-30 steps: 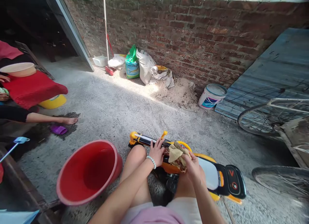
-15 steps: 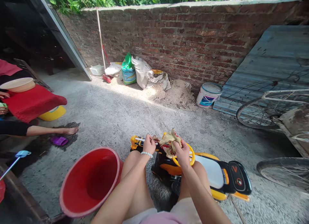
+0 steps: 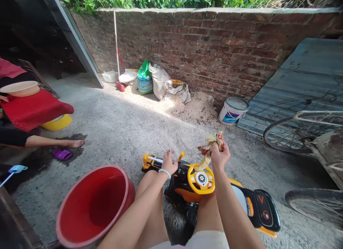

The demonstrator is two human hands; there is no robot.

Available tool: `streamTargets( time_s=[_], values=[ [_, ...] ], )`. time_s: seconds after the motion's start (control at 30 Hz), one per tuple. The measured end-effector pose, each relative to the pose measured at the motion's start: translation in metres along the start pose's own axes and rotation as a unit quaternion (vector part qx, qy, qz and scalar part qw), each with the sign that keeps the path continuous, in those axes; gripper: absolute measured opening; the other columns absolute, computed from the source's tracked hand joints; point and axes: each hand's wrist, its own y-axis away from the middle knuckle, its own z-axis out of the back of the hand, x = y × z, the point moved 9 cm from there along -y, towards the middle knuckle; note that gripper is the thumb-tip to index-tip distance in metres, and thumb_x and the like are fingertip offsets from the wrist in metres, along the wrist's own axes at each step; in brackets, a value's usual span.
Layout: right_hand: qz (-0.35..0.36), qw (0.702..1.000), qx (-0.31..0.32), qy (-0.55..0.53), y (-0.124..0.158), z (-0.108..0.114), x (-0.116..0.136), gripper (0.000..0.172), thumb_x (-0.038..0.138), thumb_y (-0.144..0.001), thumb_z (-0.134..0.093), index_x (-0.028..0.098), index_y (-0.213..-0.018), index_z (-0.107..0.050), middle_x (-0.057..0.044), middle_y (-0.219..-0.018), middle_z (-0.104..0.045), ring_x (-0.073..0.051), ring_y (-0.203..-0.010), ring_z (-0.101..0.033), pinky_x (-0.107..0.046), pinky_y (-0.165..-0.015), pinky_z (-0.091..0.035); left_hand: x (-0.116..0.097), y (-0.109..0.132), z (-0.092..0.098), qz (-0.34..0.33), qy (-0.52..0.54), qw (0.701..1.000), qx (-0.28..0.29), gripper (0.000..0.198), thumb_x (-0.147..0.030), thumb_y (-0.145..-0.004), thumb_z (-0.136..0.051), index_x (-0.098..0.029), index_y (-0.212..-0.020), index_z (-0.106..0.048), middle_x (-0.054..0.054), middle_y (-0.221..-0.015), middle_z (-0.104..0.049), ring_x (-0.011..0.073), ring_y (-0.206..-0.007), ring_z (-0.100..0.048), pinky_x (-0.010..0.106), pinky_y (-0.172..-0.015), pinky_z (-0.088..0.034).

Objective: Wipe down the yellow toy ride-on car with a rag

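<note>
My right hand (image 3: 220,156) is closed around a crumpled beige-and-red rag (image 3: 205,160), lifted above the ride-on toy car. The rag's loose end hangs close to the yellow steering wheel (image 3: 200,179). My left hand (image 3: 169,163), with a pale bead bracelet (image 3: 164,172) at the wrist, is over the front part of the yellow-and-black toy car (image 3: 180,184). Its fingers look apart and nothing shows in them; whether they touch the car I cannot tell. The car stands crosswise at my knees, its white seat (image 3: 239,199) partly behind my right forearm.
A large red tub (image 3: 62,209) with liquid stands to my left. A person's bare foot (image 3: 76,143) and a purple slipper (image 3: 62,154) lie beyond it. Bicycle-type wheels (image 3: 278,134) are at right. Sacks (image 3: 160,81) and a lidded bucket (image 3: 233,111) line the brick wall.
My right hand has raised the rag up and to the right, uncovering the steering wheel. My left hand has come away from the rag and stays over the car's front.
</note>
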Motion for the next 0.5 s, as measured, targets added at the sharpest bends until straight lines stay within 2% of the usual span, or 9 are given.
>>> streamTargets(
  time_s=[0.07,0.1,0.2,0.27,0.3,0.37,0.43,0.5],
  values=[
    [0.023,0.997,0.078,0.005,0.010,-0.028,0.001,0.049,0.050,-0.081,-0.062,0.016,-0.115,-0.072,-0.005,-0.094,-0.072,-0.021,-0.088,-0.066,-0.034,-0.081,-0.055,0.009,0.019,-0.023,0.001,-0.075,0.992,0.096,0.049,-0.024,-0.087,-0.062,-0.018,-0.136,-0.057,0.017,-0.140,-0.060,0.0312,-0.140,-0.052,0.050,-0.123,-0.034],
    [0.043,0.990,0.134,0.008,0.020,-0.048,0.002,0.046,0.049,-0.082,-0.061,0.017,-0.113,-0.074,-0.005,-0.098,-0.073,-0.023,-0.093,-0.067,-0.036,-0.086,-0.055,0.009,0.027,-0.032,-0.007,-0.109,0.986,0.124,0.050,-0.025,-0.088,-0.060,-0.019,-0.138,-0.056,0.016,-0.140,-0.061,0.0310,-0.141,-0.051,0.051,-0.125,-0.030],
    [0.099,0.936,0.332,0.053,0.067,-0.109,0.001,0.035,0.039,-0.081,-0.063,0.021,-0.107,-0.078,-0.008,-0.113,-0.075,-0.024,-0.107,-0.068,-0.038,-0.101,-0.051,0.008,0.038,-0.045,-0.014,-0.184,0.972,0.144,0.051,-0.028,-0.093,-0.053,-0.018,-0.143,-0.052,0.016,-0.147,-0.057,0.0305,-0.146,-0.045,0.051,-0.127,-0.022],
    [0.082,0.892,0.424,0.134,0.095,-0.136,-0.018,0.031,0.029,-0.077,-0.064,0.023,-0.104,-0.079,-0.008,-0.115,-0.076,-0.023,-0.106,-0.068,-0.036,-0.100,-0.051,0.008,0.038,-0.048,-0.012,-0.209,0.967,0.147,0.051,-0.029,-0.094,-0.051,-0.017,-0.144,-0.052,0.018,-0.149,-0.056,0.0310,-0.146,-0.045,0.051,-0.127,-0.023],
    [0.059,0.876,0.443,0.181,0.103,-0.143,-0.030,0.031,0.025,-0.076,-0.064,0.024,-0.102,-0.080,-0.008,-0.113,-0.076,-0.023,-0.103,-0.069,-0.034,-0.098,-0.051,0.007,0.037,-0.049,-0.013,-0.213,0.965,0.150,0.050,-0.029,-0.094,-0.050,-0.017,-0.143,-0.052,0.019,-0.149,-0.056,0.0312,-0.146,-0.045,0.051,-0.127,-0.023],
    [0.008,0.865,0.436,0.249,0.105,-0.143,-0.052,0.031,0.021,-0.076,-0.061,0.025,-0.100,-0.080,-0.006,-0.106,-0.077,-0.021,-0.097,-0.069,-0.033,-0.094,-0.052,0.007,0.036,-0.049,-0.021,-0.213,0.965,0.153,0.049,-0.028,-0.094,-0.050,-0.018,-0.142,-0.053,0.018,-0.149,-0.057,0.0314,-0.145,-0.046,0.052,-0.127,-0.023],
    [-0.045,0.877,0.408,0.248,0.096,-0.136,-0.069,0.029,0.023,-0.076,-0.059,0.023,-0.096,-0.080,-0.004,-0.092,-0.077,-0.021,-0.090,-0.069,-0.032,-0.090,-0.052,0.008,0.035,-0.048,-0.028,-0.208,0.967,0.148,0.048,-0.028,-0.094,-0.050,-0.019,-0.141,-0.054,0.018,-0.148,-0.058,0.0316,-0.145,-0.046,0.053,-0.127,-0.023],
    [-0.130,0.906,0.361,0.176,0.081,-0.122,-0.085,0.028,0.028,-0.073,-0.061,0.019,-0.092,-0.080,-0.003,-0.078,-0.074,-0.021,-0.080,-0.068,-0.031,-0.081,-0.054,0.009,0.035,-0.048,-0.032,-0.203,0.968,0.143,0.047,-0.028,-0.093,-0.051,-0.018,-0.139,-0.054,0.019,-0.147,-0.058,0.0324,-0.144,-0.047,0.054,-0.126,-0.023]
  ],
)
